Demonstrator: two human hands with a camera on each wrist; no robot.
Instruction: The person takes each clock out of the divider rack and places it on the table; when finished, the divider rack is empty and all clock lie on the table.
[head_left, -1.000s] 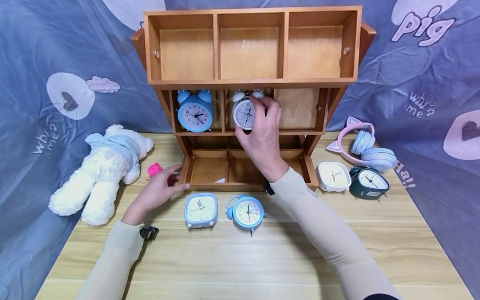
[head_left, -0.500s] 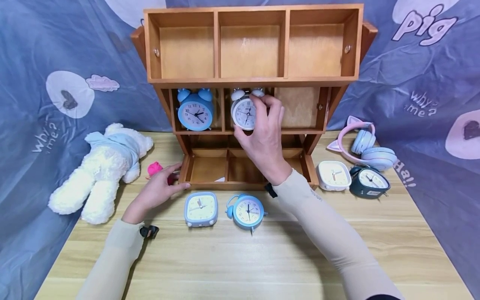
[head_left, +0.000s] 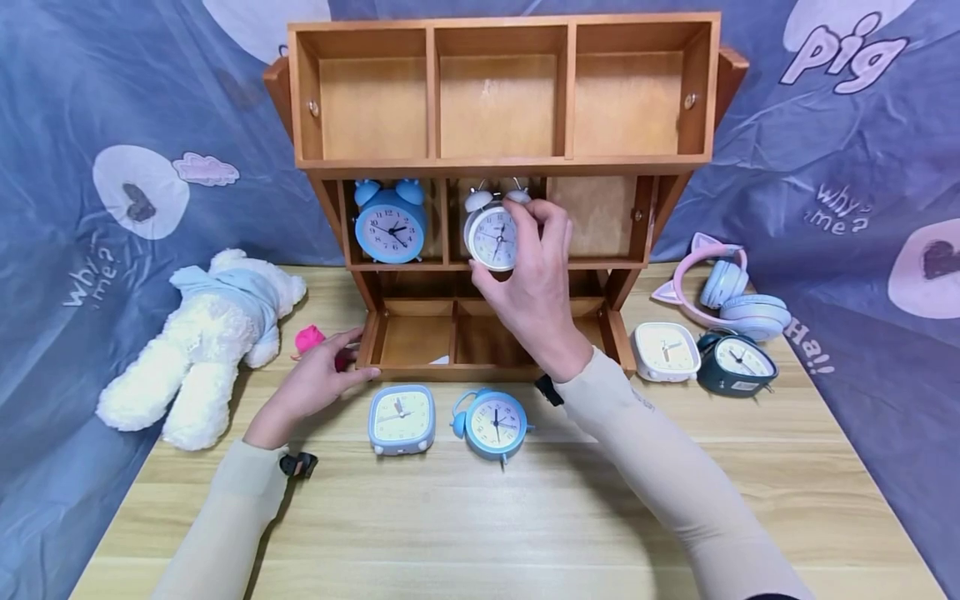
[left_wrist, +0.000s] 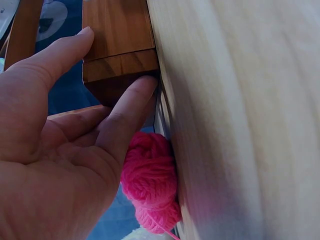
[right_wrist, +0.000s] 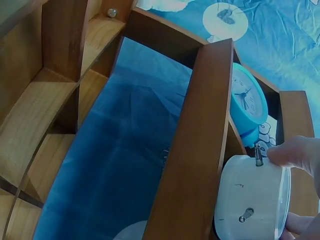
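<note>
My right hand pinches a white twin-bell alarm clock between thumb and fingers, at the middle compartment of the wooden shelf's second row. In the right wrist view, the white clock shows its underside with small metal feet, right by the wooden ledge. A blue twin-bell alarm clock stands in the compartment to its left. My left hand holds the lower left corner of the wooden shelf. The left wrist view shows the thumb and fingers on either side of that wooden corner.
A blue square clock and a light-blue alarm clock lie before the shelf. At right are a white square clock, a dark green alarm clock and cat-ear headphones. Pink yarn and a teddy bear lie left.
The white alarm clock has moved slightly down and toward me, its lower rim now overlapping the compartment's front edge. My right hand moves with it. The left hand stays put.
</note>
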